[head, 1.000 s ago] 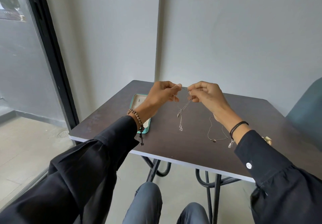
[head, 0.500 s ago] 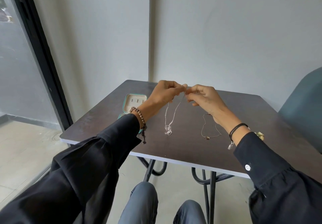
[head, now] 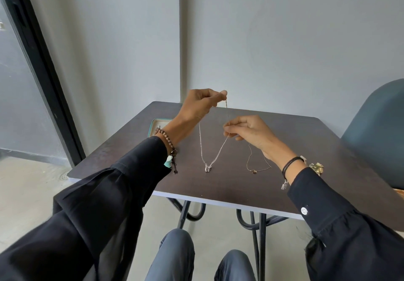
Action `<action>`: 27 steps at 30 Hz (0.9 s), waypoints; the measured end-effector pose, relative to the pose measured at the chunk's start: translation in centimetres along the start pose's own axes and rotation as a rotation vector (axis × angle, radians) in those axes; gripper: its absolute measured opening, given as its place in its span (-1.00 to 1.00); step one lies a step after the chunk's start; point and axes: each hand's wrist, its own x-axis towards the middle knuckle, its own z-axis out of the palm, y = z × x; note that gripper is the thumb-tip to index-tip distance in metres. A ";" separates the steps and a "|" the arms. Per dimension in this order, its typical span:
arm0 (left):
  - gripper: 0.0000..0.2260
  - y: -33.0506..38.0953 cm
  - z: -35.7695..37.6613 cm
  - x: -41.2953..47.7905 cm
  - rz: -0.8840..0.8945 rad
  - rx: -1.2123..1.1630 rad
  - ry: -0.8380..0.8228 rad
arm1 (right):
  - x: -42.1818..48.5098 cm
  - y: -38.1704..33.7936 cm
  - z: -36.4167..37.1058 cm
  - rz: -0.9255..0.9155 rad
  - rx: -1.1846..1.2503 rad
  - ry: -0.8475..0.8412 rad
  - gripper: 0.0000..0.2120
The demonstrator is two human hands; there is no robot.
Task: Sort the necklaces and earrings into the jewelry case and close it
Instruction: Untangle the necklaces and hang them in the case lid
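A thin silver necklace hangs in a V over the dark table, its pendant touching the top near the front. My left hand is raised and pinches one end of the chain. My right hand, lower and to the right, pinches the chain partway along. A second, gold-toned necklace with a small dark pendant lies flat on the table under my right wrist. The teal jewelry case lies open at the table's left, mostly hidden behind my left forearm.
A small gold-coloured ornament sits on the table beside my right sleeve. A blue chair stands at the right. Grey walls close the back, and a dark-framed glass door is at the left.
My hands, close together before, have separated: the left rose with the chain's end, the right dropped lower along it. The silver necklace now hangs longer.
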 end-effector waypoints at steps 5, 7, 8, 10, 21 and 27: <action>-0.75 0.7 -0.9 -0.2 0.015 -0.035 0.100 | -0.1 0.9 -0.1 0.036 -0.017 0.012 -0.89; -0.72 0.8 -1.3 -0.2 0.017 -0.054 0.131 | -0.2 1.1 -0.2 0.031 0.004 0.041 -0.87; -0.70 0.8 -1.5 -0.3 0.016 -0.065 0.143 | -0.2 1.1 -0.2 0.022 0.016 0.062 -0.85; -0.68 0.9 -1.8 -0.4 0.011 -0.085 0.161 | -0.3 0.8 -0.4 0.000 0.040 0.112 -0.80; -0.74 1.2 -1.8 -1.0 -0.015 -0.144 0.151 | -0.6 -3.4 -1.0 -0.142 0.200 0.238 -0.74; -0.74 1.5 -1.2 -1.3 -0.025 -0.187 0.110 | -1.0 -4.4 -1.2 -0.122 0.301 0.242 -0.78</action>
